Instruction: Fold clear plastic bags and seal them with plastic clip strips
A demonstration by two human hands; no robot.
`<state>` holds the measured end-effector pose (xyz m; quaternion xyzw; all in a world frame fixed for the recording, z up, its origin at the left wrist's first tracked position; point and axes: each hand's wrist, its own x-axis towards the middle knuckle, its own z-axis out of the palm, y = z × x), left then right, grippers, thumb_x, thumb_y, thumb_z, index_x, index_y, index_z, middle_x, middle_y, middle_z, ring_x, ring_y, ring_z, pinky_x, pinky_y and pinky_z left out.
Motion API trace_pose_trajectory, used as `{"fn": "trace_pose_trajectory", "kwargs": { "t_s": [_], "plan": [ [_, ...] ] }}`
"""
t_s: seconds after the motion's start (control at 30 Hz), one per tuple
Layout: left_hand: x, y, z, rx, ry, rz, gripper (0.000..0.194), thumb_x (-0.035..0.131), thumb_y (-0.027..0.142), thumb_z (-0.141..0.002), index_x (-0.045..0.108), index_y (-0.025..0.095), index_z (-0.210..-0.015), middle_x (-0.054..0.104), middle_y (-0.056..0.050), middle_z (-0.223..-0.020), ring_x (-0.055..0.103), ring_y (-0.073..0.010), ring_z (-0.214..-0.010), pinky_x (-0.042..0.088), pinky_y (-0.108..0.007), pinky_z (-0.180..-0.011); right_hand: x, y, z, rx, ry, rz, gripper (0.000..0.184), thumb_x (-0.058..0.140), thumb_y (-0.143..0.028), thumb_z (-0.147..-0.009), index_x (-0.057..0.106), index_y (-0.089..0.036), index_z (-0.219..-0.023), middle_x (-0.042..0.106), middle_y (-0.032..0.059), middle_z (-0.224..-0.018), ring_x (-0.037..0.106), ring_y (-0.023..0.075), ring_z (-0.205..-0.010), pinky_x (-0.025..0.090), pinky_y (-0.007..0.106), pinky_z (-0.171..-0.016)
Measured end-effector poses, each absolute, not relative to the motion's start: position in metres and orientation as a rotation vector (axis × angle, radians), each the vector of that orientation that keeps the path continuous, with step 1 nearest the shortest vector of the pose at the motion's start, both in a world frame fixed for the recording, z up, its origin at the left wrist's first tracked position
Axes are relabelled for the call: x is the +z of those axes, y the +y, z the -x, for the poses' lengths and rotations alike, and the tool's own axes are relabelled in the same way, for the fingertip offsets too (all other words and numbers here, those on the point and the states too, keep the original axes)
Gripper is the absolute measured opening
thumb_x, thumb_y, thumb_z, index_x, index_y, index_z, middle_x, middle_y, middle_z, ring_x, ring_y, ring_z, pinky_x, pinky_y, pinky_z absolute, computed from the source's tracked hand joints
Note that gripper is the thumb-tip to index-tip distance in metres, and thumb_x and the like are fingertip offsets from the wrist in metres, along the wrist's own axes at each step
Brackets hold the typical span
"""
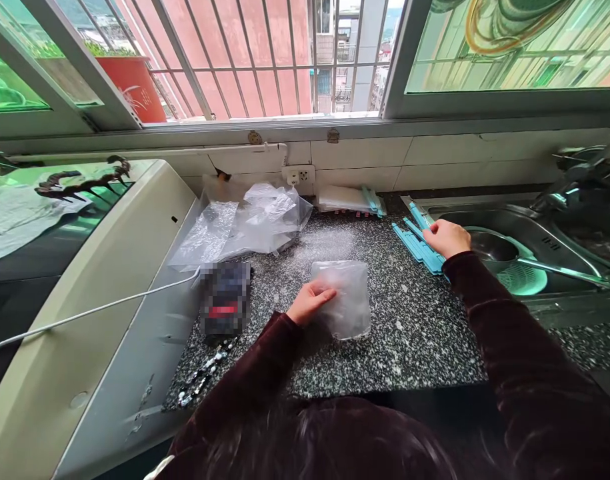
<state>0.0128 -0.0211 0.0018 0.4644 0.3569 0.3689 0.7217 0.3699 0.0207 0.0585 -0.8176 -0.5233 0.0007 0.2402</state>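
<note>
My left hand grips the left edge of a clear, squarish plastic bag, thumb on top and the other fingers mostly hidden beneath. The bag lies at the middle of the speckled countertop. To the right, the fingers of my right hand are pinched together at the upper end of a group of light-blue plastic strips. These strips lie side by side near the sink, partly covered by that hand and sleeve.
Loose clear plastic bags are heaped at the back left. A flat stack of clear bags rests by the wall below a socket. A blurred dark item lies left. The steel sink holds a green colander.
</note>
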Motion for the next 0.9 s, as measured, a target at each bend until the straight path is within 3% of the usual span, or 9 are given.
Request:
{"fn": "trace_pose_trajectory", "kwargs": {
  "t_s": [0.1,0.27,0.4,0.5,0.63,0.8,0.9],
  "plan": [
    [0.002,-0.021,-0.012,0.809,0.745,-0.974,0.048,0.081,0.044,-0.049,0.07,0.011,-0.083,0.071,-0.007,-0.08,0.062,-0.0151,-0.069,0.046,-0.025,-0.067,0.06,0.015,-0.354,0.021,-1.333,2.325,0.013,0.058,-0.03,-0.067,0.054,-0.019,-0.065,0.06,0.0101,-0.068,0.059,0.0269,-0.075,0.042,0.041,-0.071],
    [0.004,-0.021,-0.01,0.827,0.716,-0.944,0.044,0.081,0.043,-0.048,0.07,0.012,-0.076,0.071,-0.006,-0.076,0.061,-0.0144,-0.066,0.046,-0.026,-0.067,0.045,-0.005,-0.317,0.48,-1.181,1.808,0.026,0.054,-0.043,-0.072,0.046,-0.019,-0.079,0.052,-0.0003,-0.063,0.054,0.0143,-0.057,0.045,0.031,-0.059],
    [0.003,-0.02,-0.009,0.813,0.705,-0.994,0.043,0.08,0.044,-0.05,0.07,0.012,-0.078,0.071,-0.006,-0.077,0.062,-0.0153,-0.069,0.046,-0.027,-0.07,0.033,-0.033,-0.264,0.82,-1.126,1.47,0.046,0.062,-0.055,-0.065,0.045,-0.019,-0.087,0.043,-0.0072,-0.057,0.04,0.0076,-0.046,0.035,0.024,-0.047],
    [0.0,-0.02,-0.009,0.79,0.727,-1.056,0.044,0.079,0.045,-0.052,0.07,0.012,-0.081,0.071,-0.005,-0.079,0.062,-0.0167,-0.071,0.046,-0.029,-0.072,0.036,-0.05,-0.228,1.097,-1.204,1.38,0.047,0.067,-0.057,-0.06,0.052,-0.017,-0.08,0.04,-0.0077,-0.054,0.032,0.0056,-0.044,0.027,0.023,-0.043],
    [0.001,-0.022,-0.008,0.792,0.694,-1.081,0.049,0.08,0.044,-0.051,0.068,0.012,-0.085,0.07,-0.006,-0.081,0.061,-0.0213,-0.078,0.045,-0.033,-0.077,0.044,-0.058,-0.205,1.067,-1.305,1.32,0.044,0.069,-0.057,-0.058,0.056,-0.016,-0.065,0.047,-0.0031,-0.057,0.04,0.0086,-0.053,0.033,0.025,-0.051],
    [0.013,-0.02,-0.009,1.182,0.49,-0.755,0.061,0.062,0.065,-0.062,0.062,0.019,-0.103,0.064,-0.008,-0.107,0.057,-0.0248,-0.1,0.043,-0.038,-0.089,0.046,-0.058,-0.202,1.064,-1.371,1.221,0.038,0.069,-0.052,-0.061,0.057,-0.016,-0.061,0.051,-0.0012,-0.061,0.043,0.0101,-0.058,0.036,0.026,-0.056],
    [0.014,-0.017,-0.01,1.036,0.462,-0.663,0.07,0.06,0.069,-0.06,0.059,0.02,-0.11,0.062,-0.01,-0.113,0.057,-0.0267,-0.103,0.042,-0.04,-0.091,0.04,-0.054,-0.202,1.106,-1.317,1.205,0.036,0.07,-0.05,-0.061,0.055,-0.017,-0.06,0.046,-0.0037,-0.055,0.038,0.0085,-0.053,0.032,0.025,-0.052]
  ]
}}
